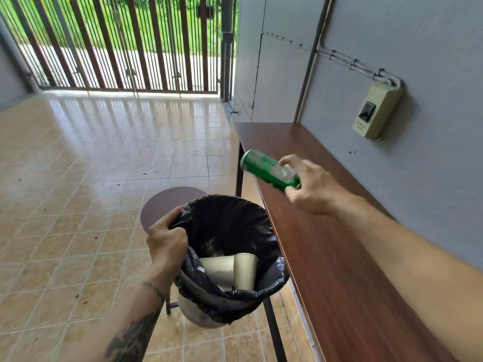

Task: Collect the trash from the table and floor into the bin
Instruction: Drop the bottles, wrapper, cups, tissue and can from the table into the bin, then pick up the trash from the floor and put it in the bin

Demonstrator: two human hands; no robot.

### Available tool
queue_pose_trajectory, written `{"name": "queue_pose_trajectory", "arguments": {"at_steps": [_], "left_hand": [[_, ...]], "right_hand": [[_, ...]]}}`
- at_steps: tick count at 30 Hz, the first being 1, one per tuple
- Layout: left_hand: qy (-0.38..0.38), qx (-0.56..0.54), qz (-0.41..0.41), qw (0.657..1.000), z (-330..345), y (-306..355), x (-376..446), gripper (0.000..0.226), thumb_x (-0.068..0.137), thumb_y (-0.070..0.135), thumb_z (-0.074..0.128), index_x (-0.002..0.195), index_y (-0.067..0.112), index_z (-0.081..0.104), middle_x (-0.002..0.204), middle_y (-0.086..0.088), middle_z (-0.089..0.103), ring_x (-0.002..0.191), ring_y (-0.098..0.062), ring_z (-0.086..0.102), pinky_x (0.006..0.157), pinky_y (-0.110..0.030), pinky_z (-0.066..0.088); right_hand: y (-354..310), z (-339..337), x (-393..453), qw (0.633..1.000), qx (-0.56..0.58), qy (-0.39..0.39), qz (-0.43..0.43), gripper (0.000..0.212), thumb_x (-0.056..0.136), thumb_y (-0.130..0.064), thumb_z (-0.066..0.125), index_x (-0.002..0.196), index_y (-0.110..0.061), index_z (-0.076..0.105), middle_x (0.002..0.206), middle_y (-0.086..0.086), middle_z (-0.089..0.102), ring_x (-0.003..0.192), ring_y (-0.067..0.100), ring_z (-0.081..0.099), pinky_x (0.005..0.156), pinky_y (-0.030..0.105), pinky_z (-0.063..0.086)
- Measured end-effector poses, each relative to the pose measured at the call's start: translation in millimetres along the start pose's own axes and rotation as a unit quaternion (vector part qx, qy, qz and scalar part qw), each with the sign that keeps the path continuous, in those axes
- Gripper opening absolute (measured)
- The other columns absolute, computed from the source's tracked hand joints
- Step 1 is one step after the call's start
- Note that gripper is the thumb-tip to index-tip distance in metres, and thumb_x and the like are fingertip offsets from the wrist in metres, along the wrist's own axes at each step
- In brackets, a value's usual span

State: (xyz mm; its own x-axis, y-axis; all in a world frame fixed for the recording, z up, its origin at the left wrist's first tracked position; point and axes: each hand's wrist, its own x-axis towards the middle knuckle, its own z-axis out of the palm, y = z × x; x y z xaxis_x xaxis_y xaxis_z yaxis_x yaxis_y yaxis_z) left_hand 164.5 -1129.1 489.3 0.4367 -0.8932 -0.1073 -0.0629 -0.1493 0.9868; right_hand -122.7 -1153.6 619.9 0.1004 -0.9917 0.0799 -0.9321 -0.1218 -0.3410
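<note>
from the head view, the right hand [311, 188] pinches a green can [269, 169] above the tabletop [339, 257] edge, long axis tilted up-left, beyond the bin [230, 259], whose bag rim the left hand [166, 237] fingers clutch.

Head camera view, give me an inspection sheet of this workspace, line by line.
Surface: long brown wooden table against the grey wall, top bare.
Job's things: green can over the table edge; bin with black liner, two pale paper cups inside.
Clutter: nothing seen on the tiled floor beyond small specks.
Grippers: right hand holds the can; left hand grips the liner rim.
Cables: clipped wiring runs to a wall switch box.
Surroundings: barred gate, round stool.
</note>
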Motion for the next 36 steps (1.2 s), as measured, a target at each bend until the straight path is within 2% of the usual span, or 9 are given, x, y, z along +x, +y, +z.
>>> {"name": "queue_pose_trajectory", "arguments": {"at_steps": [5,10,13,19,24,26,31,34,36], "left_hand": [[0.004,0.001,0.018,1.000,-13,3,-11,0.067,0.071,-0.008,0.045,0.126,0.020,0.071,0.116,0.003,0.073,0.109,-0.020,0.066,0.102,-0.038,0.053],[0.004,-0.041,0.023,0.999,-33,7,-19,0.069,0.067,-0.005,0.042,0.123,0.021,0.072,0.112,0.002,0.073,0.100,-0.019,0.070,0.091,-0.035,0.057],[-0.002,-0.060,0.017,0.998,-44,10,-29,0.068,0.071,-0.013,0.039,0.123,0.016,0.072,0.111,0.000,0.074,0.105,-0.020,0.070,0.097,-0.039,0.055],[0.013,-0.057,0.014,0.998,-105,-7,-43,0.068,0.070,-0.016,0.037,0.117,0.016,0.075,0.105,0.002,0.077,0.104,-0.019,0.071,0.099,-0.043,0.055],[0.001,-0.076,0.033,0.997,-142,-1,-58,0.072,0.071,-0.022,0.035,0.099,0.031,0.075,0.098,0.010,0.077,0.099,-0.014,0.072,0.096,-0.040,0.056],[0.003,-0.099,0.033,0.995,-167,3,-60,0.072,0.071,-0.023,0.034,0.097,0.031,0.074,0.095,0.009,0.077,0.095,-0.011,0.072,0.094,-0.038,0.057],[-0.006,-0.114,0.041,0.993,-261,-4,-49,0.069,0.070,-0.021,0.034,0.104,0.021,0.077,0.101,-0.001,0.078,0.097,-0.018,0.073,0.092,-0.041,0.059],[-0.008,-0.117,0.034,0.992,-322,-19,-35,0.070,0.069,-0.020,0.034,0.106,0.020,0.078,0.102,-0.002,0.079,0.099,-0.019,0.073,0.094,-0.041,0.058],[-0.003,-0.120,0.031,0.992,-351,-28,-29,0.070,0.067,-0.020,0.034,0.106,0.018,0.078,0.101,-0.002,0.079,0.100,-0.020,0.074,0.096,-0.043,0.057]], "right_hand": [[-58,27,-32,0.990,-0.027,-0.116,-0.073,0.059,0.079,-0.023,0.056,0.132,-0.040,0.035,0.120,0.002,0.056,0.096,0.028,0.059,0.085,0.039,0.048],[-73,60,-44,0.977,-0.069,-0.174,-0.101,0.077,0.083,-0.029,0.057,0.149,-0.041,0.019,0.144,0.005,0.040,0.123,0.036,0.051,0.102,0.045,0.044],[-67,65,-45,0.977,-0.065,-0.180,-0.094,0.081,0.086,-0.031,0.055,0.154,-0.041,0.013,0.159,0.006,0.026,0.137,0.035,0.041,0.110,0.045,0.038],[-89,92,-69,0.981,-0.056,-0.163,-0.087,0.080,0.088,-0.038,0.054,0.155,-0.037,0.010,0.160,0.002,0.022,0.140,0.033,0.034,0.112,0.047,0.034],[-101,114,-97,0.991,-0.026,-0.129,-0.002,0.079,0.090,-0.047,0.050,0.156,-0.036,0.008,0.165,0.008,0.012,0.149,0.033,0.019,0.119,0.047,0.022],[-117,120,-108,0.994,0.019,-0.106,0.027,0.077,0.091,-0.046,0.048,0.156,-0.032,0.011,0.164,0.007,0.017,0.147,0.032,0.025,0.118,0.046,0.024],[-201,153,-142,0.988,0.141,0.006,0.058,0.066,0.092,-0.023,0.057,0.153,-0.017,0.033,0.153,0.007,0.042,0.140,0.024,0.039,0.112,0.031,0.028],[-259,181,-156,0.974,0.201,0.044,0.090,0.062,0.091,-0.019,0.056,0.151,-0.018,0.040,0.150,0.003,0.048,0.136,0.022,0.047,0.110,0.029,0.034],[-290,192,-162,0.959,0.243,0.050,0.134,0.058,0.091,-0.012,0.054,0.148,-0.017,0.046,0.140,-0.002,0.056,0.133,0.023,0.050,0.102,0.025,0.036]]}}
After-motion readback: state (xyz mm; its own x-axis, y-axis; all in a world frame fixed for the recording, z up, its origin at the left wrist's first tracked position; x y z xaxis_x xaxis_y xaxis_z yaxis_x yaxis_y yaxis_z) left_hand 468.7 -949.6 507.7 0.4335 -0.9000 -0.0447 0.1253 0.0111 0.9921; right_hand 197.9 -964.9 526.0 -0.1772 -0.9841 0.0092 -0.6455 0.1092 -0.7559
